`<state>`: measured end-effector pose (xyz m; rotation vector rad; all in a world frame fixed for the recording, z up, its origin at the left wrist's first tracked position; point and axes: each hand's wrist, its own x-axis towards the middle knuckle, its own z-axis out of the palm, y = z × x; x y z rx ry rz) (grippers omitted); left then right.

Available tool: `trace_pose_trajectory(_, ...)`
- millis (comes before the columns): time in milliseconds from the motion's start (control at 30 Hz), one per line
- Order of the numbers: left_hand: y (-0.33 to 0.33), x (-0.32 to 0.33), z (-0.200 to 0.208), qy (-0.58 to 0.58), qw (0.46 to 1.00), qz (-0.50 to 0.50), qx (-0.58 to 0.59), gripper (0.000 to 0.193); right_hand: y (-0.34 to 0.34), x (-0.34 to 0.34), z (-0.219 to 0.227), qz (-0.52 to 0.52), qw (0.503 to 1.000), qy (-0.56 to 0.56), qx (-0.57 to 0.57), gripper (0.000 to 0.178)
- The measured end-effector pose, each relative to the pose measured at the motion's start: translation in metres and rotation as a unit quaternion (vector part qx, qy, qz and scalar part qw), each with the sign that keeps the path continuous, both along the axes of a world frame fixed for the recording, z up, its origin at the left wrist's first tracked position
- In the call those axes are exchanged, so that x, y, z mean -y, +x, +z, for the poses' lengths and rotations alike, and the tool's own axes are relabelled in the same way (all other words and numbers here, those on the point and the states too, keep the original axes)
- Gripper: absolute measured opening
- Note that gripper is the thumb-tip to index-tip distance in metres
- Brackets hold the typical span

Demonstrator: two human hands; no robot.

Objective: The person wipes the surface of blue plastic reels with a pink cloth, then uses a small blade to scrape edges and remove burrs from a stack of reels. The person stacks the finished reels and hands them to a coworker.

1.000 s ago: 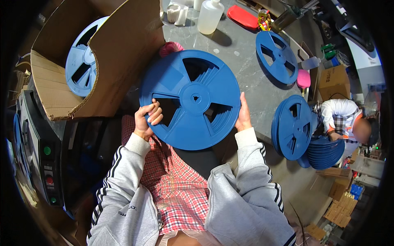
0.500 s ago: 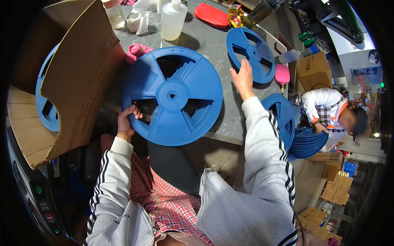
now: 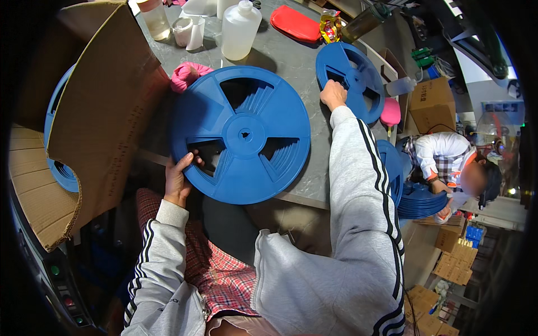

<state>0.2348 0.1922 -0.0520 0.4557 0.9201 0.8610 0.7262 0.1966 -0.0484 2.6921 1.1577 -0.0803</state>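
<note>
A stack of several large blue plastic reels (image 3: 244,115) lies at the near edge of the table, spokes and centre hub facing up. My left hand (image 3: 180,175) grips its lower-left rim, with fingers curled into one of the openings. Farther back on the right is another blue reel (image 3: 357,78). My right hand (image 3: 334,95) is closed on its left side, fingertips hidden in the window of the reel. More blue reels (image 3: 392,168) stand beside my right forearm.
An open cardboard box (image 3: 106,112) on the left holds a blue reel (image 3: 61,173). Behind are a translucent bottle (image 3: 241,31), pink cloth (image 3: 188,75), red pouch (image 3: 295,24) and pink paddle-shaped object (image 3: 390,112). A co-worker (image 3: 443,157) on the right handles stacked blue reels (image 3: 421,201).
My right hand has gone from open beside the far reel to closed on it. My left hand stays on the near stack. The co-worker's second hand now shows at their stack.
</note>
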Motion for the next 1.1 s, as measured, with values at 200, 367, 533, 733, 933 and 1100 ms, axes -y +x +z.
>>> trace_pose_trajectory(200, -0.003, -0.002, 0.014, 0.1, 0.983, -0.007, -0.153, 0.076, -0.025, 0.004, 0.032, 0.022, 0.995, 0.092, -0.03, 0.041)
trace_pose_trajectory(367, -0.003, -0.004, 0.008, 0.158, 0.959, -0.013, -0.237, 0.094, -0.06, 0.036, 0.085, 0.096, 0.97, 0.217, 0.059, 0.04)
trace_pose_trajectory(533, -0.002, -0.002, 0.0, 0.311, 0.8, 0.031, -0.512, 0.089, -0.137, 0.082, 0.171, 0.157, 0.912, 0.378, -0.01, 0.033)
trace_pose_trajectory(733, 0.031, 0.027, 0.185, 0.42, 0.896, -0.141, -0.011, 0.031, -0.268, 0.149, 0.233, 0.145, 0.827, 0.517, -0.164, 0.026)
trace_pose_trajectory(933, 0.041, 0.108, 0.264, 0.4, 0.86, -0.299, 0.106, 0.038, -0.365, 0.191, 0.211, 0.153, 0.593, 0.646, -0.455, 0.03)
trace_pose_trajectory(1100, -0.01, 0.133, 0.275, 0.442, 0.848, -0.289, -0.034, 0.027, -0.389, 0.236, 0.215, 0.275, 0.693, 0.475, -0.468, 0.059)
